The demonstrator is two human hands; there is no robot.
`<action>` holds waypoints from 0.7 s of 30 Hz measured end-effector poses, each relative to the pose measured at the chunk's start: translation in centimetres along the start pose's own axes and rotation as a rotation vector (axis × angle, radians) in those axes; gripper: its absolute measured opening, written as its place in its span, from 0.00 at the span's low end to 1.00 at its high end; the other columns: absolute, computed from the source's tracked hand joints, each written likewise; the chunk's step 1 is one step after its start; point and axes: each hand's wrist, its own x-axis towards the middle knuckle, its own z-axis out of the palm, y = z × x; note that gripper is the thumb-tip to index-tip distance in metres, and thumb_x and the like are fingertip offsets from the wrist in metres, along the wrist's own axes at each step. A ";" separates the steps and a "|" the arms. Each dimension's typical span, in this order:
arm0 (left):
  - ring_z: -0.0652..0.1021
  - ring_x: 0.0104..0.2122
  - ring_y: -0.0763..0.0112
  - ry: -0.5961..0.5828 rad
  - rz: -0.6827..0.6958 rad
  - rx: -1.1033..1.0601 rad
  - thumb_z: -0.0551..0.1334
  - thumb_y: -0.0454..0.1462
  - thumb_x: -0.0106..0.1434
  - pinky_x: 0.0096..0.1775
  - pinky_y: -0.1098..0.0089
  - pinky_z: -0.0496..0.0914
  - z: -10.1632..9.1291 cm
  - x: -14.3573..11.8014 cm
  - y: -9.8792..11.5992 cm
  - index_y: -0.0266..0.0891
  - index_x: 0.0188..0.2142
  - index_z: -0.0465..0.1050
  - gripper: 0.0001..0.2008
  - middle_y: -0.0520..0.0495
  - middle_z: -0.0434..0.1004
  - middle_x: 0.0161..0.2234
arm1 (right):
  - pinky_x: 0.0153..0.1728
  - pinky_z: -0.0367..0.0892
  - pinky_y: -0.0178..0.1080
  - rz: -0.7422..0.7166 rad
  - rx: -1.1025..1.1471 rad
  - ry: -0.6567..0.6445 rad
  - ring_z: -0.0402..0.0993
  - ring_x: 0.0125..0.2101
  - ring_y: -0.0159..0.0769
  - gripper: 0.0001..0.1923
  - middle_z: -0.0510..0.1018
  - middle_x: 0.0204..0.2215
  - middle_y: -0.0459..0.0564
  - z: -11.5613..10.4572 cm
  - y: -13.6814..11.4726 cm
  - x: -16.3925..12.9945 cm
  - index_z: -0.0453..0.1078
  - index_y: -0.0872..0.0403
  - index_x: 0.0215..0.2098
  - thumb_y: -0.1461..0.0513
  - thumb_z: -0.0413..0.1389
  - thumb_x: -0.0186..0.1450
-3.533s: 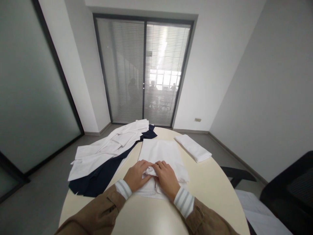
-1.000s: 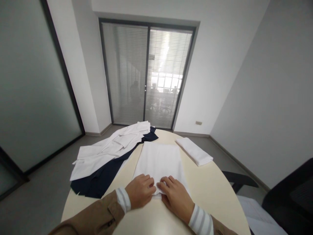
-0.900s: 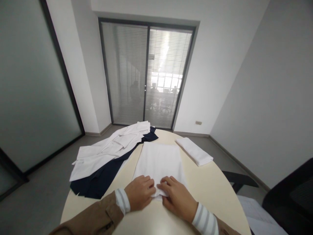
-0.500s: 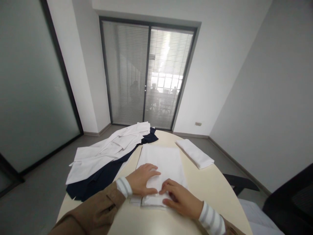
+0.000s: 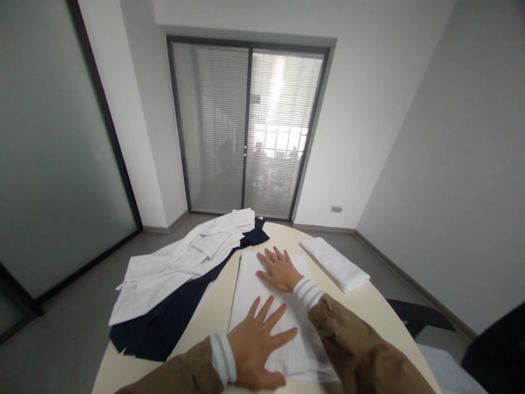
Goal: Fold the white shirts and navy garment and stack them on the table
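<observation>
A folded white cloth garment (image 5: 247,279) lies flat on the pale round table in front of me. My left hand (image 5: 259,345) rests on its near part, palm down with the fingers spread. Farther up the cloth, my right hand (image 5: 280,270) also lies flat, fingers apart, near the far edge. Neither hand grips anything. The cloth's near right portion is partly hidden under my right forearm. Whether it is a shirt or another kind of garment, I cannot tell.
Left on the table (image 5: 348,323) lie white garments (image 5: 172,273) over dark navy ones (image 5: 164,323). A narrow folded white cloth (image 5: 334,264) sits near the right edge. A black chair (image 5: 498,350) stands at the lower right, with white fabric (image 5: 449,372) beside it.
Both hands were close together at the cloth's near edge, fingers bent. Now my right hand has slid forward to the far part, and my left hand has spread flat on the near part.
</observation>
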 end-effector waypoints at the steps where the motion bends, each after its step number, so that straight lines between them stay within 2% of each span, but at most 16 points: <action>1: 0.48 0.67 0.30 -0.001 -0.002 -0.008 0.57 0.60 0.61 0.58 0.28 0.47 0.0 0.0 0.0 0.51 0.70 0.45 0.43 0.33 0.43 0.70 | 0.64 0.31 0.63 0.020 0.006 -0.022 0.33 0.69 0.58 0.37 0.46 0.71 0.55 0.9 0.1 0.4 0.47 0.48 0.71 0.42 0.42 0.69; 4: 0.53 0.66 0.31 0.005 0.014 -0.049 0.57 0.61 0.60 0.58 0.30 0.50 0.0 -0.2 0.0 0.50 0.70 0.45 0.44 0.33 0.46 0.70 | 0.64 0.30 0.62 0.045 0.026 -0.009 0.33 0.70 0.56 0.38 0.45 0.71 0.54 3.2 0.6 0.6 0.44 0.47 0.71 0.41 0.39 0.70; 6: 0.56 0.65 0.33 0.035 0.031 -0.095 0.57 0.61 0.61 0.58 0.32 0.53 -0.3 -0.2 0.0 0.50 0.68 0.51 0.41 0.35 0.50 0.69 | 0.64 0.30 0.61 0.039 0.029 0.043 0.34 0.70 0.55 0.37 0.46 0.71 0.54 4.0 0.8 0.3 0.45 0.47 0.71 0.41 0.39 0.70; 7: 0.61 0.64 0.37 0.066 0.024 -0.128 0.56 0.60 0.63 0.59 0.36 0.56 -0.6 -0.1 -0.2 0.50 0.66 0.57 0.36 0.37 0.56 0.67 | 0.64 0.30 0.61 0.036 0.029 0.065 0.35 0.69 0.55 0.37 0.47 0.71 0.54 4.3 0.8 0.2 0.46 0.47 0.71 0.41 0.40 0.70; 9: 0.71 0.57 0.51 0.157 -0.042 -0.209 0.54 0.51 0.69 0.57 0.48 0.65 -1.4 0.5 -1.0 0.46 0.58 0.68 0.23 0.42 0.71 0.59 | 0.64 0.31 0.61 0.039 0.026 0.084 0.36 0.69 0.54 0.36 0.49 0.70 0.54 4.4 0.7 -0.2 0.47 0.47 0.71 0.42 0.41 0.70; 11: 0.77 0.50 0.62 0.306 -0.163 -0.258 0.51 0.42 0.72 0.54 0.59 0.69 -2.1 1.5 -2.6 0.43 0.51 0.72 0.16 0.45 0.78 0.49 | 0.64 0.32 0.62 0.044 0.021 0.082 0.36 0.69 0.55 0.36 0.49 0.70 0.55 4.4 0.4 -0.5 0.48 0.47 0.71 0.43 0.42 0.70; 13: 0.75 0.52 0.63 0.493 -0.280 -0.211 0.54 0.39 0.69 0.56 0.59 0.68 -2.5 2.8 -4.8 0.41 0.51 0.72 0.14 0.43 0.77 0.51 | 0.64 0.32 0.63 0.051 0.022 0.092 0.36 0.69 0.55 0.35 0.49 0.70 0.54 4.4 -0.1 -0.9 0.48 0.47 0.70 0.44 0.42 0.70; 15: 0.68 0.60 0.58 0.575 -0.379 -0.122 0.56 0.39 0.68 0.59 0.53 0.64 -2.3 3.9 -7.2 0.40 0.56 0.68 0.19 0.38 0.68 0.60 | 0.63 0.32 0.64 0.052 0.032 0.121 0.37 0.69 0.55 0.35 0.50 0.70 0.54 4.5 -0.6 -1.4 0.49 0.46 0.70 0.44 0.43 0.70; 16: 0.65 0.62 0.56 0.572 -0.440 -0.091 0.56 0.40 0.68 0.60 0.50 0.62 -1.9 4.3 -8.3 0.39 0.59 0.67 0.21 0.37 0.63 0.63 | 0.63 0.32 0.64 0.052 0.040 0.136 0.37 0.69 0.55 0.35 0.51 0.70 0.53 4.6 -0.8 -1.7 0.49 0.46 0.70 0.44 0.43 0.69; 18: 0.61 0.65 0.54 0.490 -0.538 -0.050 0.54 0.41 0.70 0.62 0.46 0.58 -0.7 4.8 -9.9 0.40 0.62 0.63 0.23 0.37 0.60 0.65 | 0.64 0.33 0.64 0.054 0.066 0.150 0.38 0.69 0.54 0.34 0.52 0.70 0.53 4.8 -1.1 -2.4 0.50 0.46 0.69 0.43 0.43 0.69; 21: 0.56 0.67 0.51 0.353 -0.609 -0.019 0.53 0.44 0.70 0.63 0.42 0.53 1.4 4.6 -11.1 0.43 0.64 0.62 0.24 0.40 0.56 0.68 | 0.64 0.36 0.62 0.052 0.121 0.151 0.41 0.69 0.52 0.33 0.54 0.69 0.52 4.7 -0.8 -3.1 0.53 0.47 0.68 0.43 0.44 0.69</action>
